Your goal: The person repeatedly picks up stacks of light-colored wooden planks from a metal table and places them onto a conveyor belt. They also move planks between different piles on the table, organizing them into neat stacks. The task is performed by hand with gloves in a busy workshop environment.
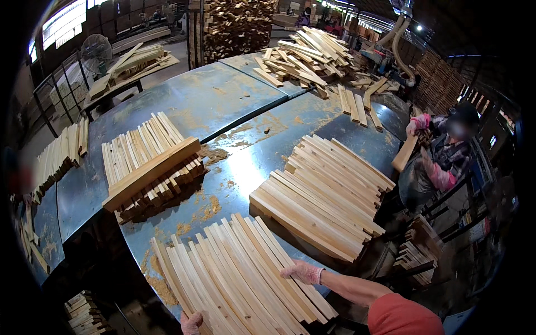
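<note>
A row of pale wooden strips (234,268) lies side by side on the metal table in front of me, its near ends running past the table's edge. My right hand (303,272), in a pinkish glove, grips strips at the row's right side, fingers pressed together. At the row's lower left, my left hand (191,322), also gloved, is closed against the outermost strip; the picture's lower edge cuts part of it off. To the right sits a second, thicker stack of strips (324,195).
A long board (153,173) lies across another strip stack (142,145) at left. Sawdust dots the metal table (190,100). At the far end rises a loose wood heap (307,56). A co-worker (441,145) at right holds a wooden piece (406,152).
</note>
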`<state>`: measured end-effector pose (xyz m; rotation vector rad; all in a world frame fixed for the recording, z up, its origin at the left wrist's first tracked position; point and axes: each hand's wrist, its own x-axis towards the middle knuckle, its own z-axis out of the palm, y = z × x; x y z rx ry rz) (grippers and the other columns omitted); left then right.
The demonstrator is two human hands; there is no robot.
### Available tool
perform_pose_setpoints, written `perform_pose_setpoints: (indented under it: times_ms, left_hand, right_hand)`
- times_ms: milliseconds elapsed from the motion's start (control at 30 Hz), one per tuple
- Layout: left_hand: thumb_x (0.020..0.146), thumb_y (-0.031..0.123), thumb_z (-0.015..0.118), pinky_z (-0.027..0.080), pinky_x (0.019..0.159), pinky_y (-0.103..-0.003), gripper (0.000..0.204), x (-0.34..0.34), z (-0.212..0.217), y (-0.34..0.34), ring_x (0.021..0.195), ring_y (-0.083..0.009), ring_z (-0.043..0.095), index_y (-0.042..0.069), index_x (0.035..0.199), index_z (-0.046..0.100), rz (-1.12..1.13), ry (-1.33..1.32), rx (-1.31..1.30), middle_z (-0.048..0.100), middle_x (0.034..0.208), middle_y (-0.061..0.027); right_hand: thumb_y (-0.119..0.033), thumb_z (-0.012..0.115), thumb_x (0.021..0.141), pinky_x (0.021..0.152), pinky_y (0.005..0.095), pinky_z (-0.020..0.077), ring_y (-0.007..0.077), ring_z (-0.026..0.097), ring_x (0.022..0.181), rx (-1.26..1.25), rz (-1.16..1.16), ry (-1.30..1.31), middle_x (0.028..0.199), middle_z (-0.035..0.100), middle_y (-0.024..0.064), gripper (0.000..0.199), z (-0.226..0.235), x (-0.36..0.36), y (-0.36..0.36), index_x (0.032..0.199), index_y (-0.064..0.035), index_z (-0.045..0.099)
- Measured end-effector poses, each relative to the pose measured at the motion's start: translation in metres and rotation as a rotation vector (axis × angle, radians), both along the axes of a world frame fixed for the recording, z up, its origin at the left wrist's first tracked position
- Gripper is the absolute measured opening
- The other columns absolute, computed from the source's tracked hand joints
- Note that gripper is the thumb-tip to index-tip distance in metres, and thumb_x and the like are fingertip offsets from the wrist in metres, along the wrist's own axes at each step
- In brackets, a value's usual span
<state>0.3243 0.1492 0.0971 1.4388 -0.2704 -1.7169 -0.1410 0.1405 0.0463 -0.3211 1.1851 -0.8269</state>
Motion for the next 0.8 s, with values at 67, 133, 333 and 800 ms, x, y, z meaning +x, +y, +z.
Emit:
perform_pose_setpoints:
  times_ms: [67, 133, 333, 800]
  left_hand:
    - [0.091, -0.005, 0.069, 0.058, 0.101, -0.038, 0.081, 0.001, 0.014, 0.007, 0.116, -0.0244, 0.068, 0.005, 0.165, 0.039, -0.084, -0.048, -0.018, 0.067, 0.134, -0.0096]
    - [0.089, -0.008, 0.068, 0.058, 0.102, -0.039, 0.085, 0.006, 0.021, 0.017, 0.118, -0.0260, 0.067, 0.005, 0.167, 0.036, -0.150, -0.112, -0.035, 0.065, 0.138, -0.0105]
    - [0.096, 0.009, 0.069, 0.052, 0.112, -0.044, 0.083, 0.041, 0.031, 0.072, 0.134, -0.0328, 0.061, 0.007, 0.170, 0.031, -0.278, -0.175, -0.060, 0.056, 0.154, -0.0156]
    - [0.074, 0.015, 0.095, 0.053, 0.109, -0.037, 0.091, 0.253, 0.181, 0.323, 0.127, -0.0218, 0.062, 0.000, 0.150, 0.047, 0.105, -0.420, -0.224, 0.060, 0.139, -0.0113]
  right_hand:
    - [-0.021, 0.082, 0.093, 0.080, 0.0279, 0.0476, 0.0117, 0.057, 0.086, -0.044, -0.001, 0.010, 0.095, 0.064, 0.0013, 0.031, -0.006, 0.004, 0.018, 0.114, -0.0078, 0.064]
    - [-0.022, 0.082, 0.093, 0.080, 0.0283, 0.0477, 0.0115, 0.058, 0.086, -0.053, 0.012, 0.015, 0.095, 0.064, 0.0011, 0.033, -0.005, 0.010, 0.031, 0.116, -0.0069, 0.064]
    - [-0.021, 0.082, 0.092, 0.085, 0.0303, 0.0512, 0.0118, 0.063, 0.091, 0.041, 0.015, 0.114, 0.100, 0.070, -0.0004, 0.044, 0.029, 0.042, 0.072, 0.130, -0.0041, 0.067]
    - [-0.006, 0.065, 0.081, 0.061, 0.0334, 0.0314, 0.0146, 0.043, 0.064, -0.512, 0.410, 0.298, 0.065, 0.045, 0.0028, 0.026, 0.145, 0.258, 0.185, 0.064, -0.0085, 0.046]
